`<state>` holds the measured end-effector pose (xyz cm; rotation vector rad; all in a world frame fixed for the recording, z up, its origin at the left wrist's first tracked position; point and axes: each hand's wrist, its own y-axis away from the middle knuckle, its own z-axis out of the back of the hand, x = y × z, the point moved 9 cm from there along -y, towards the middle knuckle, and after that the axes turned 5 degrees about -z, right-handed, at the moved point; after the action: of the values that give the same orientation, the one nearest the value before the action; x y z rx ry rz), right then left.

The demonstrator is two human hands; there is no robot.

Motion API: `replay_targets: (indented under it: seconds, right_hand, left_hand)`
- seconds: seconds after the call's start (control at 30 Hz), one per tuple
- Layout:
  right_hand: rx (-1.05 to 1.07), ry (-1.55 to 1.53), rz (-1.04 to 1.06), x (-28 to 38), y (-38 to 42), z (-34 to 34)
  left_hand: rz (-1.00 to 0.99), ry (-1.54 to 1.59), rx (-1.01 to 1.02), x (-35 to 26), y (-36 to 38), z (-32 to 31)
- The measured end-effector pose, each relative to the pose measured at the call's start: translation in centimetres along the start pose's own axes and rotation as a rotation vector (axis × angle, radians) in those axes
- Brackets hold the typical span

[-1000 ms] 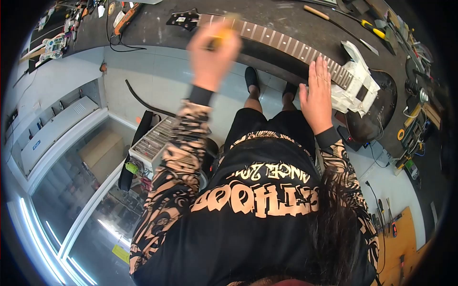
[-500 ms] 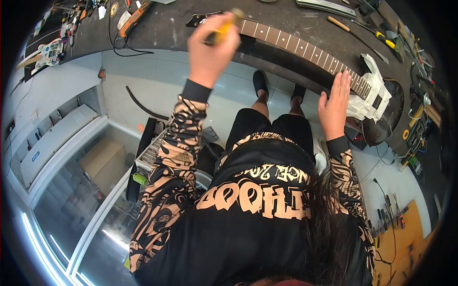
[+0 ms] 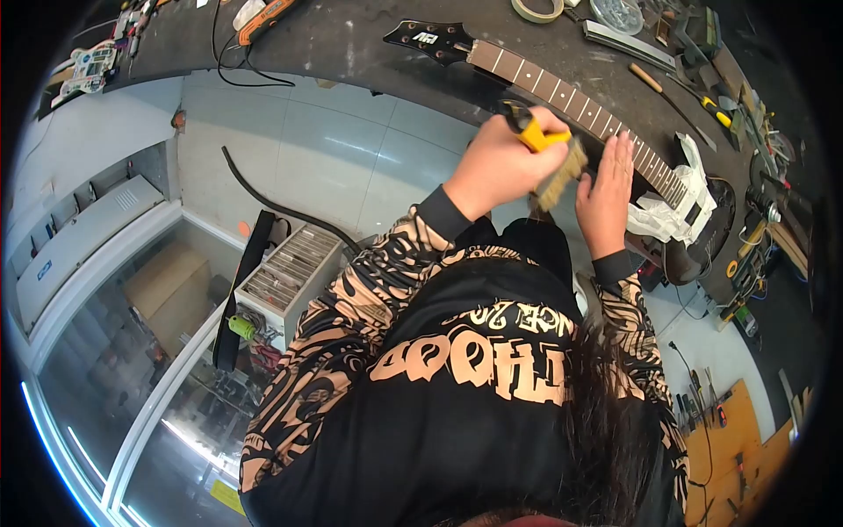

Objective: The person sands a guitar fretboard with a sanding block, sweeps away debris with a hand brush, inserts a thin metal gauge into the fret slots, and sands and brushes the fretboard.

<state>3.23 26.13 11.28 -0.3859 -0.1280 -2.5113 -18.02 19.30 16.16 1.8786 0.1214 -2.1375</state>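
Note:
My left hand (image 3: 514, 158) is closed around a brush (image 3: 562, 180) with a yellow and black handle and tan bristles. The bristles hang just off the bench's near edge, beside my right hand (image 3: 606, 193). That right hand lies flat, fingers stretched together, against the near side of an electric guitar's neck (image 3: 575, 107). The dark fretboard has light frets and dots. At the left end is a black headstock (image 3: 428, 40) with a light logo. White masking material (image 3: 694, 204) covers part of the dark guitar body (image 3: 722, 230) on the right.
Behind the guitar on the dark workbench (image 3: 351, 39) lie a wooden-handled file (image 3: 645, 78), a yellow-handled tool (image 3: 716, 111), a metal bar (image 3: 628, 46) and a tape roll (image 3: 537, 9). An orange corded tool (image 3: 263, 22) rests at left. A black hose (image 3: 255, 189) is below.
My left hand with the brush has swung from near the headstock to the right and down, beside my right hand. The headstock is now uncovered. My right hand stays at the neck.

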Motion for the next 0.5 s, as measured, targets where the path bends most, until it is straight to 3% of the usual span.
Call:
replay_targets:
  seconds: [0.17, 0.33, 0.43, 0.5]
  right_hand:
    - [0.05, 0.004, 0.083, 5.8, -3.2, -1.8]
    - [0.017, -0.122, 0.249, 13.9, -7.3, -3.9]
    - [-0.01, -0.153, 0.293, 15.5, -8.3, -4.3]
    - [-0.018, -0.111, 0.273, 13.4, -7.4, -3.7]
  left_hand:
    - [0.089, 0.11, -0.195, 0.7, 1.0, 7.7]
    - [-0.096, 0.044, -0.477, -1.2, 1.5, 14.5]
    - [-0.168, 0.039, -0.506, -2.2, 0.2, 15.7]
    - [-0.258, -0.256, -0.476, -4.4, -1.0, 15.5]
